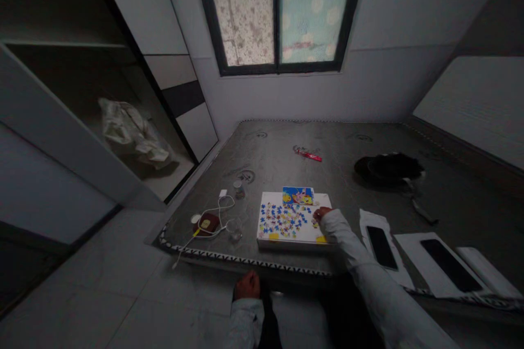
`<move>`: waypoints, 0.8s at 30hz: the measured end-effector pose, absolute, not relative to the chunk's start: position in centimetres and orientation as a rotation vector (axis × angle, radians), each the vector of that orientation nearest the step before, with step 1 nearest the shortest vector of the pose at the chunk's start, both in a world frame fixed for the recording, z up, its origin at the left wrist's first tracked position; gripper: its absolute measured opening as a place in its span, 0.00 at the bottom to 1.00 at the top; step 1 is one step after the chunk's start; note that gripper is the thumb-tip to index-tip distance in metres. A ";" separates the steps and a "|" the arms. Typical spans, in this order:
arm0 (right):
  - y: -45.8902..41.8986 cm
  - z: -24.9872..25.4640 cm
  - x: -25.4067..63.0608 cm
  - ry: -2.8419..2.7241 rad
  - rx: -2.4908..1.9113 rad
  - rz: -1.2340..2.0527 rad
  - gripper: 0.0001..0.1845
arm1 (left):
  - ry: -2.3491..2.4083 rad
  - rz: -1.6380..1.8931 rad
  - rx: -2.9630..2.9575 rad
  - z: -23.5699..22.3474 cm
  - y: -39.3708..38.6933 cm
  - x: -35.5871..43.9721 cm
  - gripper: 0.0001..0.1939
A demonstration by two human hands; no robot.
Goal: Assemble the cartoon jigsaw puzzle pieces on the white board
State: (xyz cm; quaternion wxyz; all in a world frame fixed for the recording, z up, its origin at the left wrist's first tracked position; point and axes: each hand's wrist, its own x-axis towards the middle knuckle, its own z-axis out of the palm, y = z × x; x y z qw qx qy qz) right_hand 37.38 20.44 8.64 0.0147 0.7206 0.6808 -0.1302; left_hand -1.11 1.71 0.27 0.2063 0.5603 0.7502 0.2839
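Nearest, the left hand [248, 285] is loosely curled; the right hand [322, 214] is bunched by the white box's [303, 237] right edge. What either grips, I cannot tell. Puzzle pieces [282, 219] toward its left edge look light, stiff; pinch their rims.

left hand [248, 285]: curled, low | right hand [322, 214]: fingers bent | right arm [360, 262]: extended
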 end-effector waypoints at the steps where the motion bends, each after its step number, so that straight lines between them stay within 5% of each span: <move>1: 20.6 8.6 37.5 2.088 2.239 -0.435 0.21 | 2.092 0.793 1.563 0.1 1.7 -1.1 0.20; 24: 20.7 9.4 34.5 2.154 2.156 -0.494 0.22 | 2.113 0.725 1.594 0.2 1.6 -1.1 0.21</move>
